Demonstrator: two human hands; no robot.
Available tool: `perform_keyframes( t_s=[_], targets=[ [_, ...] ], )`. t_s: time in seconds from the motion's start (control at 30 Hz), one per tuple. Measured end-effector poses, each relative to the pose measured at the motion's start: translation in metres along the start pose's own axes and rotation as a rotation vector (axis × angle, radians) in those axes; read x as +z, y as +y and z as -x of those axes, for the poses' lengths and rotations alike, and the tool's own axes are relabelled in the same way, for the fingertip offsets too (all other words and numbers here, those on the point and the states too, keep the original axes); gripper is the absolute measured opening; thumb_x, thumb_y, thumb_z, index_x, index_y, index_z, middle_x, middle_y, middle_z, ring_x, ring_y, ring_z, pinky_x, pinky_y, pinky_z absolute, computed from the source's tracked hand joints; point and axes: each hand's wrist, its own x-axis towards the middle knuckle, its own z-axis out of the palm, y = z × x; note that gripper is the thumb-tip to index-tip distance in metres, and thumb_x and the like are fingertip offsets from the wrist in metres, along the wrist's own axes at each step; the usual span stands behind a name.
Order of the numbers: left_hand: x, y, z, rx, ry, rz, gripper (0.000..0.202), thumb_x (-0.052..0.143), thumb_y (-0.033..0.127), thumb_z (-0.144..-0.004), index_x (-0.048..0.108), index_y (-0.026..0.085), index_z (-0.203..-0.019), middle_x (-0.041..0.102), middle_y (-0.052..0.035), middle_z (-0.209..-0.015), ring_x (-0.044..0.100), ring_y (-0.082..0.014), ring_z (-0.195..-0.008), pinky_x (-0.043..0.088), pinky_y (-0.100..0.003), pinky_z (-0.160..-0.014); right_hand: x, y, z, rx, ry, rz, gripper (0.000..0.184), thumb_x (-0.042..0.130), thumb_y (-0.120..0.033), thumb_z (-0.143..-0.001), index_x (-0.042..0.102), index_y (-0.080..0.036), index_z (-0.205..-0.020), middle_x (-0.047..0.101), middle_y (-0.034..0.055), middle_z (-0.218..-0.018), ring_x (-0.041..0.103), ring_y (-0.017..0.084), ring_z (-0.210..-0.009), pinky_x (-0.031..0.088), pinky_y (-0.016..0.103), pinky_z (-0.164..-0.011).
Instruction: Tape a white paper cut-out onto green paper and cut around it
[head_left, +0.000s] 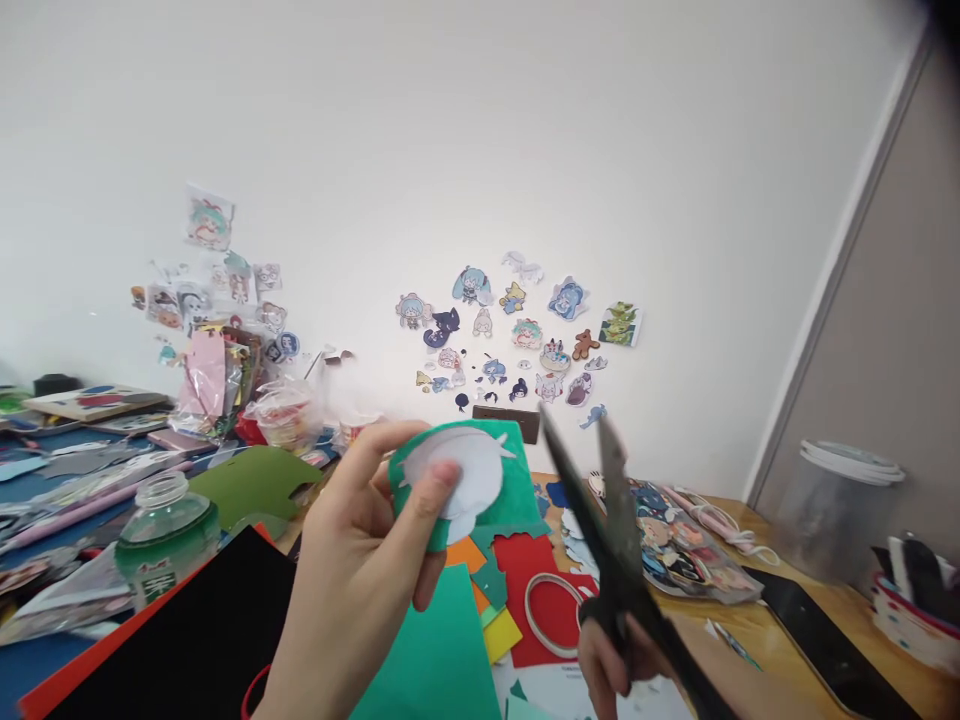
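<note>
My left hand (360, 590) is raised in front of me, pinching a piece of green felt (510, 490) with a white paper cut-out shape (465, 475) laid on it; the thumb presses on the white shape. My right hand (611, 665) sits low at the bottom edge, fingers through the handles of black scissors (600, 520). The scissor blades are parted and point up, just right of the green felt, not touching it.
Sheets of green, red, orange and black felt (540, 590) cover the desk, with a tape ring (551, 615), a glass jar (165, 535), a phone (817, 640), a plastic tub (840, 510) and sticker piles. Cartoon stickers (517, 335) dot the white wall.
</note>
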Motion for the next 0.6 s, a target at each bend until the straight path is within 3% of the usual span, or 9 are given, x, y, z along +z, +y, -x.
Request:
perform_keyframes(
  t_s=[0.13,0.23,0.37,0.5,0.6],
  targets=[
    [0.005,0.003,-0.003,-0.096,-0.293,-0.105,0.023,0.063,0.043,-0.077,0.061,0.023,-0.089,0.038,0.0095,-0.043,0.033,-0.0036,-0.028,0.025,-0.011,-0.026,0.002,-0.002,-0.008,-0.048,0.179,-0.177,0.042,0.048,-0.061,-0.08,0.039,-0.02,-0.077,0.054,0.005,-0.081,0.053,0.017,-0.074,0.044,0.03,-0.066],
    [0.012,0.001,-0.003,-0.116,-0.482,-0.134,0.021,0.061,0.039,-0.078,0.063,0.021,-0.089,0.041,0.0082,-0.045,0.033,-0.0045,-0.03,0.024,-0.012,-0.027,0.01,0.002,-0.015,-0.074,0.325,-0.384,0.039,0.055,-0.052,-0.08,0.033,-0.021,-0.074,0.051,0.0022,-0.079,0.051,0.014,-0.07,0.042,0.029,-0.063],
    [0.021,-0.004,-0.001,-0.175,-0.564,-0.127,0.019,0.063,0.036,-0.076,0.062,0.02,-0.085,0.045,0.0071,-0.048,0.033,-0.0046,-0.033,0.024,-0.012,-0.027,0.016,0.006,-0.019,-0.094,0.402,-0.505,0.034,0.061,-0.04,-0.078,0.032,-0.021,-0.074,0.047,-0.0011,-0.079,0.047,0.012,-0.068,0.041,0.026,-0.059],
    [0.029,-0.01,-0.003,-0.303,-0.611,-0.07,0.02,0.062,0.037,-0.075,0.06,0.019,-0.083,0.047,0.0079,-0.044,0.027,-0.0033,-0.029,0.02,-0.011,-0.025,0.016,0.009,-0.016,-0.068,0.384,-0.424,0.024,0.057,-0.029,-0.082,0.033,-0.022,-0.08,0.047,-0.0014,-0.084,0.048,0.011,-0.071,0.041,0.026,-0.061],
    [0.032,-0.016,-0.008,-0.39,-0.682,0.004,0.022,0.062,0.04,-0.076,0.058,0.018,-0.08,0.048,0.0072,-0.047,0.026,-0.0019,-0.03,0.021,-0.01,-0.027,0.016,0.011,-0.015,-0.061,0.407,-0.35,0.026,0.057,-0.03,-0.081,0.033,-0.022,-0.08,0.046,-0.0009,-0.086,0.048,0.011,-0.071,0.041,0.026,-0.06]
  ],
)
